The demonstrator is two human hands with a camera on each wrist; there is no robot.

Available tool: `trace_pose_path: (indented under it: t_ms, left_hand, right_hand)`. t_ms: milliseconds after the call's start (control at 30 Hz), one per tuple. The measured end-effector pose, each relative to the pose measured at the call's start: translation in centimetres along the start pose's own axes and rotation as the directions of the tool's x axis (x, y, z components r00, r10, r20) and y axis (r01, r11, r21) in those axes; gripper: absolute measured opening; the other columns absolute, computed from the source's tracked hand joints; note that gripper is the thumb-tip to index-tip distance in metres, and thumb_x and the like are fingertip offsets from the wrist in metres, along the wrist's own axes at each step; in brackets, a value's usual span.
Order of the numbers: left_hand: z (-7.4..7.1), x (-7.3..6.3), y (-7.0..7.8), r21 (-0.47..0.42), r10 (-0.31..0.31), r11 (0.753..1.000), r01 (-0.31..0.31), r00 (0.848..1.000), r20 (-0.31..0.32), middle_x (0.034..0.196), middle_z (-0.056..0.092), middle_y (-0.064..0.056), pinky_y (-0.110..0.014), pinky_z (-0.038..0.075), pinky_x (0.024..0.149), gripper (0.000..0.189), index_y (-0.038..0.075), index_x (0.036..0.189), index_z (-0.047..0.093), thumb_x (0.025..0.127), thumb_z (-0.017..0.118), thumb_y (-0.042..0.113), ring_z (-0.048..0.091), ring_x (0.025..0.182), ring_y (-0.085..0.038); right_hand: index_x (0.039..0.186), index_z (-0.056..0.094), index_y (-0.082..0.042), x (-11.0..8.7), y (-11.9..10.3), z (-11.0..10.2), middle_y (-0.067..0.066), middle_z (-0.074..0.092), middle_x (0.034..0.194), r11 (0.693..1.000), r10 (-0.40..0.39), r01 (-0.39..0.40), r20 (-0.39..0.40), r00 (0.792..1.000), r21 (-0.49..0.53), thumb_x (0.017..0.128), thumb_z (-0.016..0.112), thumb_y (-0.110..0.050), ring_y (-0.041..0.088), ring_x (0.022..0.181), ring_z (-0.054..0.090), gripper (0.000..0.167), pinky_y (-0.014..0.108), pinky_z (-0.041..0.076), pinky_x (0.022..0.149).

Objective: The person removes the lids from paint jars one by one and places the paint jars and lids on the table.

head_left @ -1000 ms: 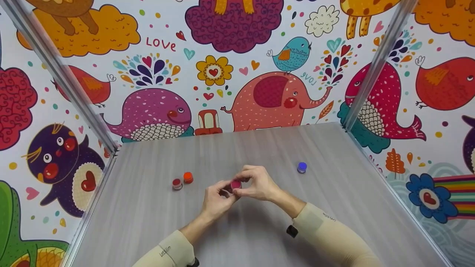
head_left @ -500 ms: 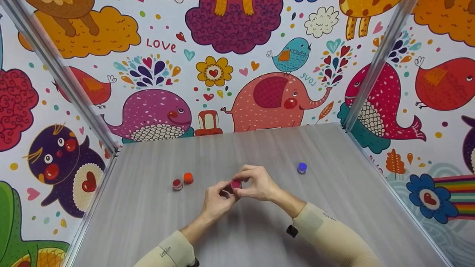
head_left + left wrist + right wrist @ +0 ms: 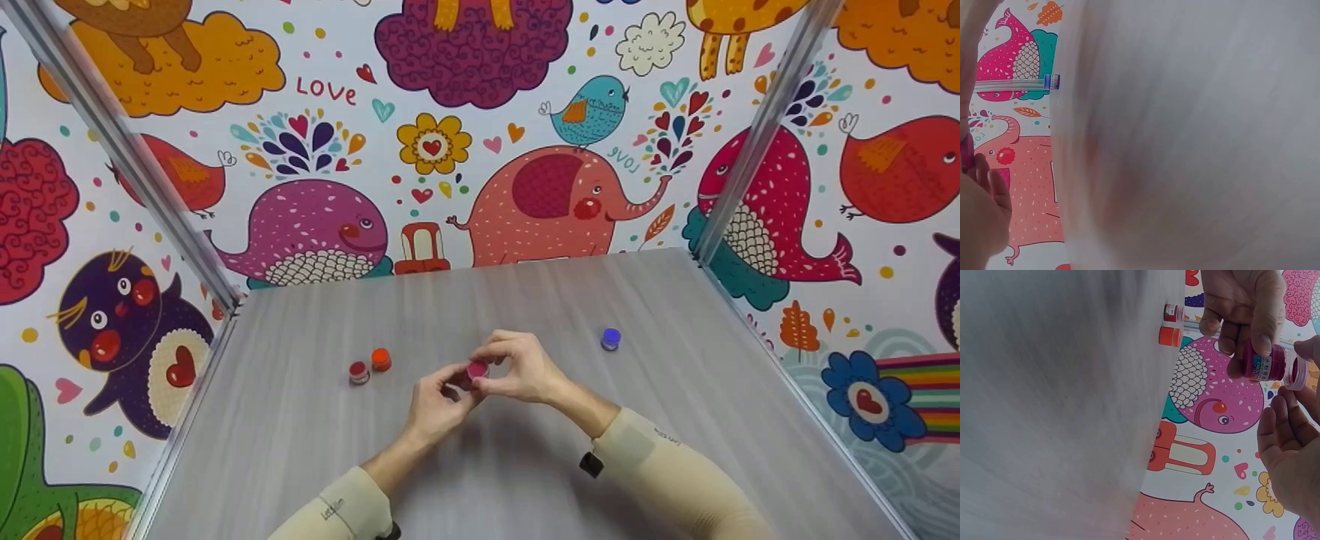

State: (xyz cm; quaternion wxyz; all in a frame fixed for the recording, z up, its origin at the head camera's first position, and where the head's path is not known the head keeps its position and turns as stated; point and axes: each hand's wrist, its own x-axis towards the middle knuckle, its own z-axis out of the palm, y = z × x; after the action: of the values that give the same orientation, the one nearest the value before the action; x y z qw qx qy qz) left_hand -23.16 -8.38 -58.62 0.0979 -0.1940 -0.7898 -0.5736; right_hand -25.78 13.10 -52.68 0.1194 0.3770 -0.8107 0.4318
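Observation:
Over the middle of the table, my left hand [image 3: 437,405] grips a small jar of magenta paint [image 3: 1265,367] with a printed label. The fingers of my right hand [image 3: 525,369] pinch its lid [image 3: 1297,373], which has a clear rim and a magenta inside. A narrow gap shows between lid and jar in the right wrist view, where the jar lies tilted sideways. The left wrist view catches only part of the hands, with my left hand [image 3: 982,216] low at its left edge.
Left of the hands stand a dark red paint jar [image 3: 358,373] and an orange one [image 3: 381,360], close together. A blue paint jar [image 3: 610,340] stands to the right. Printed walls with metal corner rails [image 3: 739,161] border the grey table [image 3: 300,450].
My right hand has shifted very slightly up and away, and the magenta top between the hands now shows a paler rim. My left hand and the other jars stay in place.

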Motion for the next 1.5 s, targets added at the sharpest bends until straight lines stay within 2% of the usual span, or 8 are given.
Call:
trace_pose_path:
  t_ms: [167,267,600,900,1100,1233,1400,1500]
  left_hand:
    - [-0.2,0.0,-0.1,0.021,0.007,1.0,-0.007,1.0,-0.009,0.102,0.086,-0.002,-0.039,0.066,0.075,0.032,0.016,0.121,0.084,0.091,0.094,0.013,0.077,0.092,-0.015]
    - [-0.4,0.0,-0.2,0.038,0.005,0.999,-0.005,1.0,-0.013,0.104,0.086,-0.002,-0.037,0.066,0.075,0.032,0.015,0.121,0.084,0.091,0.094,0.014,0.077,0.093,-0.014]
    - [-1.0,-0.1,-0.5,0.041,-0.026,0.999,0.027,1.0,-0.017,0.107,0.086,-0.002,-0.039,0.065,0.075,0.03,0.016,0.12,0.084,0.092,0.093,0.015,0.072,0.093,-0.009]
    - [-1.3,0.0,-0.8,0.068,-0.029,0.997,0.032,0.999,-0.039,0.107,0.086,-0.004,-0.044,0.066,0.075,0.029,0.014,0.12,0.083,0.092,0.091,0.013,0.073,0.093,-0.008]
    - [-1.6,-0.1,-1.1,0.067,-0.058,0.996,0.06,0.998,-0.033,0.11,0.086,-0.003,-0.032,0.064,0.076,0.028,0.017,0.121,0.083,0.094,0.091,0.015,0.074,0.096,-0.016]
    - [-1.6,-0.1,-1.4,0.063,-0.065,0.996,0.067,0.997,-0.037,0.109,0.085,-0.003,-0.024,0.059,0.075,0.028,0.018,0.12,0.084,0.093,0.091,0.014,0.075,0.097,-0.02]
    - [-1.7,-0.2,-1.7,0.065,-0.073,0.995,0.076,0.996,-0.042,0.109,0.085,-0.004,-0.02,0.057,0.075,0.029,0.016,0.12,0.083,0.093,0.092,0.015,0.075,0.098,-0.024]
    - [-1.7,-0.2,-1.8,0.063,-0.074,0.995,0.077,0.996,-0.05,0.109,0.085,-0.005,-0.02,0.056,0.074,0.029,0.016,0.121,0.083,0.093,0.093,0.015,0.075,0.097,-0.024]
  right_hand:
    - [0.113,0.087,-0.013,0.0,-0.1,0.0,0.005,0.079,0.1,1.0,0.003,-0.003,-0.005,1.0,0.004,0.09,0.092,-0.017,0.029,0.09,0.076,0.024,0.04,0.065,0.079]
    - [0.113,0.087,-0.013,0.0,-0.1,0.0,0.005,0.079,0.1,1.0,0.012,-0.012,0.0,1.0,0.001,0.09,0.091,-0.017,0.03,0.09,0.075,0.024,0.04,0.065,0.081]
    - [0.114,0.087,-0.014,-0.1,-0.2,-0.2,0.003,0.08,0.101,0.999,0.035,-0.035,0.002,0.999,-0.01,0.088,0.092,-0.015,0.014,0.091,0.073,0.027,0.04,0.065,0.082]
    - [0.111,0.087,-0.008,0.0,-0.1,-0.2,0.006,0.081,0.099,1.0,0.012,-0.013,-0.009,1.0,-0.014,0.083,0.093,-0.012,0.033,0.087,0.077,0.028,0.04,0.065,0.079]
    - [0.111,0.087,-0.01,-0.2,0.0,0.1,0.004,0.081,0.099,1.0,0.011,-0.011,-0.004,1.0,-0.02,0.084,0.093,-0.013,0.026,0.087,0.076,0.028,0.039,0.065,0.078]
    - [0.112,0.086,-0.013,-0.5,0.0,0.4,0.004,0.081,0.101,0.999,0.026,-0.025,0.018,1.0,-0.021,0.085,0.094,-0.013,0.029,0.089,0.077,0.028,0.041,0.066,0.079]
    - [0.111,0.086,-0.013,-0.8,0.1,0.6,0.005,0.08,0.102,0.999,0.037,-0.037,0.031,0.999,-0.019,0.085,0.094,-0.013,0.032,0.09,0.077,0.028,0.043,0.066,0.079]
    - [0.112,0.086,-0.013,-0.9,0.2,0.6,0.004,0.081,0.102,0.998,0.049,-0.048,0.038,0.998,-0.026,0.085,0.095,-0.014,0.026,0.09,0.077,0.029,0.042,0.066,0.079]
